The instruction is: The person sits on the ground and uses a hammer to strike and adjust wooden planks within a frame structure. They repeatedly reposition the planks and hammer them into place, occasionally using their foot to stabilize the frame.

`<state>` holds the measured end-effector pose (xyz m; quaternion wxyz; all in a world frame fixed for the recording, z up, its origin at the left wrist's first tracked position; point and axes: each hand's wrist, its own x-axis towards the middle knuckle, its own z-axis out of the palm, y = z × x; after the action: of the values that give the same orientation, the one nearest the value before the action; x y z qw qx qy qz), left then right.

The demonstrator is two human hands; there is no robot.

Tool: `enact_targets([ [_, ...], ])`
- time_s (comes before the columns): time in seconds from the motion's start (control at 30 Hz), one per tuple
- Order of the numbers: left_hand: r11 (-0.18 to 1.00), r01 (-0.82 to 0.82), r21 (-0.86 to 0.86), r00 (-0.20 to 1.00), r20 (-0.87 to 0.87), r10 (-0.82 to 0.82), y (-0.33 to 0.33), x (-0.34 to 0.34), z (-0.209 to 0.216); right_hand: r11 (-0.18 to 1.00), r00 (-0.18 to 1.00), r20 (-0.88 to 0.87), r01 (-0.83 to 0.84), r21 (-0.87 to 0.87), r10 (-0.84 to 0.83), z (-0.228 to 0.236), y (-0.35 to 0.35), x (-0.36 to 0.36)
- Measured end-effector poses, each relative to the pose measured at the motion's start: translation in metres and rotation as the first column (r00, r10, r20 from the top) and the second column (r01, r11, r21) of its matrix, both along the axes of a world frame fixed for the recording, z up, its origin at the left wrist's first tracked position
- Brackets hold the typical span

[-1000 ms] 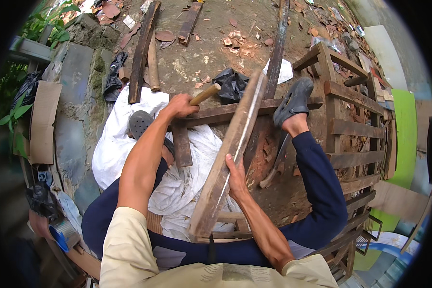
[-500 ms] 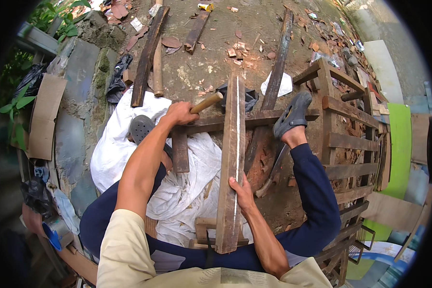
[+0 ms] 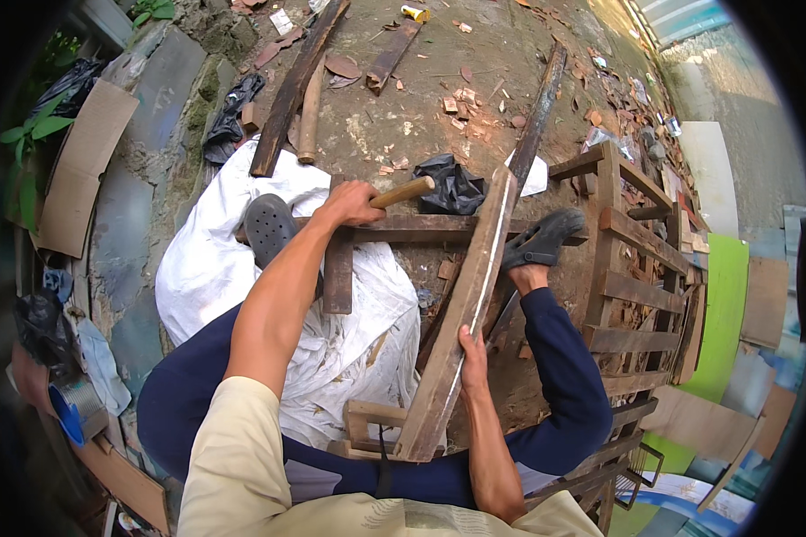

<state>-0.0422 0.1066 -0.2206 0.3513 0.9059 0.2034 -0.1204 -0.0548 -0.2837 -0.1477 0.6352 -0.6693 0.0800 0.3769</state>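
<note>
My right hand (image 3: 475,362) grips a long wooden beam (image 3: 461,331), with the thumb on its upper face, where a white line runs lengthwise. The beam leans from my lap toward the far right. In my left hand (image 3: 354,206) is a pale wooden tool handle (image 3: 403,192), its free end pointing right; any head on it is hidden. Beneath that hand, a dark crossbar (image 3: 412,229) runs sideways between my feet, and a short upright board (image 3: 338,277) meets it. A saw-like blade (image 3: 505,320) lies partly hidden right of the beam.
A white sheet (image 3: 215,242) covers the ground at left. A slatted wooden frame (image 3: 640,286) stands at right. Dark planks (image 3: 295,89) and a black plastic bag (image 3: 448,183) lie ahead, among wood chips. A stone ledge (image 3: 139,179) borders the left side.
The beam has tilted, its far end swinging right and its near end shifting slightly left, with my right hand still on it. My left hand keeps the handle.
</note>
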Motion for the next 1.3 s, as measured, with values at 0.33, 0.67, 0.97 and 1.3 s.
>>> enact_targets([
  [0.33,1.0,-0.015,-0.01,0.995,0.1,0.016,0.003,-0.013,-0.009,0.993,0.994,0.011,-0.111,-0.029,0.111,0.013,0.009,-0.018],
  [0.67,1.0,-0.018,0.003,0.99,0.139,0.017,0.013,-0.011,-0.013,0.98,0.979,-0.025,-0.2,0.009,0.201,0.004,0.031,-0.02],
  [0.97,0.994,-0.05,-0.095,0.998,0.029,0.053,0.011,-0.002,-0.004,0.992,0.991,-0.048,-0.121,0.027,0.123,0.033,0.07,0.019],
  [1.3,0.996,-0.094,-0.011,0.995,-0.037,0.093,0.005,-0.001,-0.003,0.999,0.999,-0.035,-0.026,-0.04,0.025,0.01,0.001,0.035],
])
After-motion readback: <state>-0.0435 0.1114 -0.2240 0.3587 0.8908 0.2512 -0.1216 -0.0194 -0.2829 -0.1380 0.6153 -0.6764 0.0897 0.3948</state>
